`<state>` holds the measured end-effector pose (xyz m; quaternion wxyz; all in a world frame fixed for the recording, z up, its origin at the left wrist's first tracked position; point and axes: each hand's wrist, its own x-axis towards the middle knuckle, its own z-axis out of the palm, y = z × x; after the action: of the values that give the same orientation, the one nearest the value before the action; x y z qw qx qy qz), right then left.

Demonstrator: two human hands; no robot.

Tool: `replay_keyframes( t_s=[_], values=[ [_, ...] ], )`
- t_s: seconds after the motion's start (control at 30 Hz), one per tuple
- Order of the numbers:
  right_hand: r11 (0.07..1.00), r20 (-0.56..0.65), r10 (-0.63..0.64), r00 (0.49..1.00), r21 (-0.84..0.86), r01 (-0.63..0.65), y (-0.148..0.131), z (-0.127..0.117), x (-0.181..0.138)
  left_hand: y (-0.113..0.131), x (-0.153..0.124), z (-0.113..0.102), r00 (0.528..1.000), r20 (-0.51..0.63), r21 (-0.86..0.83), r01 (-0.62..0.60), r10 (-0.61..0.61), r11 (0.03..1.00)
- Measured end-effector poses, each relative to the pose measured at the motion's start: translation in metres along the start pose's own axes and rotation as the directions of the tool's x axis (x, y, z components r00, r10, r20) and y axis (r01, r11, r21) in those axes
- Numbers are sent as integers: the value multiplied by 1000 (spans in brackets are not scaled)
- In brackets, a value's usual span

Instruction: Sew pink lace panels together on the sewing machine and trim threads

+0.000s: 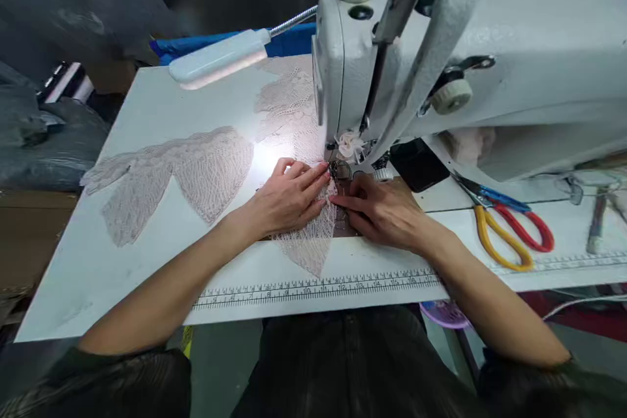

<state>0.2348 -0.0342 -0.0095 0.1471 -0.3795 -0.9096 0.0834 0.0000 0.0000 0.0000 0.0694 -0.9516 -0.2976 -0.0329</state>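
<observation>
A pale lace piece [308,245] lies under the needle area of a white sewing machine [470,32], with its pointed end hanging toward the table's front edge. My left hand [289,199] rests flat on this lace, fingers stretched out and their tips close to the presser foot [341,170]. On the other side, my right hand [385,209] has its fingers drawn together at the lace's right edge, the forefinger touching it. Whether the lace is pinched there is partly hidden. Another scalloped lace section [213,173] spreads over the table to the left.
A lit lamp [220,59] on a bent metal neck hangs over the white table [147,287]. Scissors [504,235] with yellow and red handles and a black flat object [418,163] lie at right. A printed ruler [318,289] runs along the front edge.
</observation>
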Motion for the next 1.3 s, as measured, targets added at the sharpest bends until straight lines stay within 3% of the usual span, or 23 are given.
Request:
replay_keyframes(
  t_s=[0.43, 0.67, 0.77, 0.97, 1.1, 1.3],
  values=[
    [999, -90, -49, 995, -20, 48, -2, 0, 0, 0, -2, 5, 997, -67, -74, 43, -48, 996],
    [999, -44, -20, 999, -29, 19, 3, 2, 0, 2, -3, 3, 995, -94, -38, 34, -37, 999],
    [999, -52, -29, 998, -35, 27, 3, 3, 0, 6, -2, 6, 986, -164, 6, 22, -20, 1000],
    [998, -49, -38, 998, -50, 36, 2, 2, 0, 7, -3, 13, 927, -356, -13, -129, 116, 991],
    [996, -57, -34, 998, -90, 29, 1, 3, 0, 2, -4, 9, 932, -343, -84, -154, 117, 984],
    [983, -37, 4, 999, -181, -11, -3, 4, 3, 3, -3, 4, 969, -236, -73, -89, 69, 993]
  ],
)
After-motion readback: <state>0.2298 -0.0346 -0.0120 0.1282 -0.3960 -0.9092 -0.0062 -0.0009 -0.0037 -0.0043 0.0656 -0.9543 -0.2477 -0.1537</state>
